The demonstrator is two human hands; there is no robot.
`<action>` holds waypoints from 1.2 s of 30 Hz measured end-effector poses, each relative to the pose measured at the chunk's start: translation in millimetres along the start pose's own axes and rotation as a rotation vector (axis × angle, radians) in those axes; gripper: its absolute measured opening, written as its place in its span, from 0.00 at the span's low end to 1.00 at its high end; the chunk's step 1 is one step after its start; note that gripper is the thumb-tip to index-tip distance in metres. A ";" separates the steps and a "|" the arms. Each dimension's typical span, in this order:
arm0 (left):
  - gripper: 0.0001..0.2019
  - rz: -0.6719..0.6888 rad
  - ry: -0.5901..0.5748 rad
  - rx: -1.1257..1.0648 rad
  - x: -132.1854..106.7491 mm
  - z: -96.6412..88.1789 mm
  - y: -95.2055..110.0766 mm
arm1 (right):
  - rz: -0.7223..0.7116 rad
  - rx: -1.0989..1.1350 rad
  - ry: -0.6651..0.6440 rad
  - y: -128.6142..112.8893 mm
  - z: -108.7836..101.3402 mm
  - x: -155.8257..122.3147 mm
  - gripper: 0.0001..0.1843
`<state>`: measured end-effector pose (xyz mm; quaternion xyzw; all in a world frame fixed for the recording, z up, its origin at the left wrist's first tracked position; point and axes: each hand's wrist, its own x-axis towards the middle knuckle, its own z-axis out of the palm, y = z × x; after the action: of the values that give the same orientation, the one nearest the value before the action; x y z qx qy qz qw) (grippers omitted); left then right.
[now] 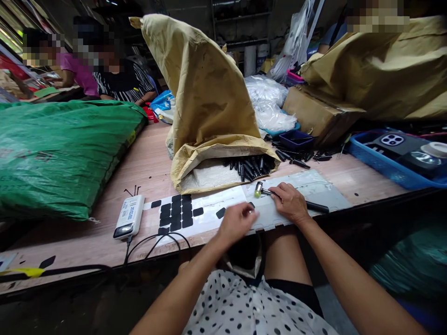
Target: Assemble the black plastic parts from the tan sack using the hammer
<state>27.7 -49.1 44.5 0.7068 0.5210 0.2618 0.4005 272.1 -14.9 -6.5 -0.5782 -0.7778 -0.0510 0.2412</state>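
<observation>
My right hand is closed around the shaft of a small hammer, which lies low over the grey board. Its yellowish-tipped head points left and its black handle sticks out to the right. Just left of it, my left hand has its fingers curled into a pinch above the board's left edge. A small dark piece shows by those fingertips; whether they grip it is unclear. Black rounded-square pads lie in rows on a white sheet, with a loose pad nearer my left hand.
An open brown sack spills black tubular parts behind the grey board. A white power bank with cables stands left, beside a green sack. A blue tray sits right. Two people work at far left.
</observation>
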 end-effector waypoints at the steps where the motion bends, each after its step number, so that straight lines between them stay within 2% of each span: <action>1: 0.10 -0.009 0.128 0.020 24.0 -5.7 1.0 | -0.002 0.001 -0.001 0.1 0.1 0.0 0.13; 3: 0.09 -0.052 0.318 0.112 69.8 -14.1 -1.2 | -0.007 0.010 0.000 0.4 0.3 0.1 0.13; 5: 0.09 -0.131 0.415 0.210 106.2 -17.7 -4.6 | -0.010 0.017 0.005 0.5 0.2 0.4 0.13; 8: 0.08 -0.300 0.366 0.274 137.3 -15.6 -5.7 | -0.011 0.021 0.008 0.3 -0.6 1.0 0.13; 10: 0.08 -0.381 0.306 0.272 145.1 -13.0 -3.5 | -0.011 0.024 0.007 0.0 -1.6 1.4 0.13; 11: 0.08 -0.379 0.302 0.267 146.0 -12.7 -2.0 | -0.009 0.026 0.005 -0.2 -2.1 1.5 0.13; 13: 0.08 -0.277 0.361 0.235 141.9 -15.6 1.3 | -0.007 0.034 0.002 -0.7 -3.1 1.5 0.12; 16: 0.08 -0.020 0.440 0.142 120.0 -29.8 2.4 | -0.003 0.036 0.001 -0.9 -3.6 1.1 0.12; 18: 0.09 0.103 0.384 0.115 96.1 -41.9 -3.1 | 0.004 0.032 0.000 -0.8 -2.9 0.6 0.12; 20: 0.08 0.160 0.291 0.155 69.3 -50.7 -15.2 | 0.009 0.031 0.002 -0.6 -1.8 0.1 0.12; 23: 0.06 0.132 0.208 0.236 35.5 -52.0 -40.4 | 0.005 0.031 0.008 0.1 0.0 -0.6 0.12; 26: 0.07 0.097 0.198 0.298 18.3 -43.7 -60.6 | -0.006 0.028 0.009 1.9 0.6 -1.0 0.13; 32: 0.09 0.107 0.197 0.310 16.8 -36.7 -68.0 | -0.055 0.032 0.012 1.2 -3.0 -0.6 0.17; 36: 0.08 0.102 0.193 0.264 17.8 -38.8 -68.9 | -0.011 0.197 0.103 -25.1 -8.8 -0.1 0.19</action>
<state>-33.4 -11.5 6.9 0.7502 0.5506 0.2778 0.2383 251.7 -26.4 6.2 -0.5439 -0.7688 -0.0054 0.3364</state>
